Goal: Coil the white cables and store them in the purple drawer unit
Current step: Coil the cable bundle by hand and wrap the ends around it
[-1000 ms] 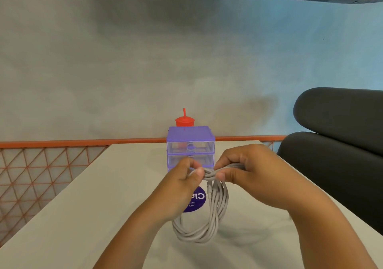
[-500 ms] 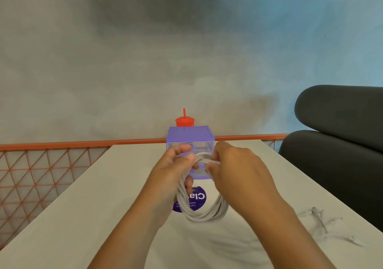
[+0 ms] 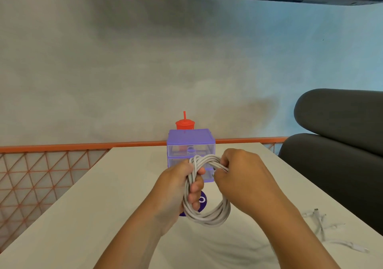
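Gripping a coiled white cable [image 3: 207, 217] above the table, both forearms reach in from the bottom edge, hands close together. Left hand [image 3: 176, 187] wraps the coil's left side, fingers curled through the loop, thumb over the top strands. Right hand [image 3: 244, 177] back toward camera, fingers curled, pinching strands at the coil's upper right; exact fingertip contact partly hidden. Coil hangs roughly upright between the hands, several loops bunched, clear of the surface. White table [image 3: 103, 206] below; loose white cables [image 3: 323, 227] lie sprawled near its right edge, well apart from the hands. Round purple sticker [image 3: 202, 200] on the tabletop shows through the loop. Beyond the hands, purple drawer unit [image 3: 189, 138] stands at the table's far end, clear drawer fronts, drawers closed as far as visible. Red cup with straw [image 3: 184, 123] behind it. Orange mesh railing [image 3: 83, 145] left, dark padded seat [image 3: 335, 144] right, grey wall behind.
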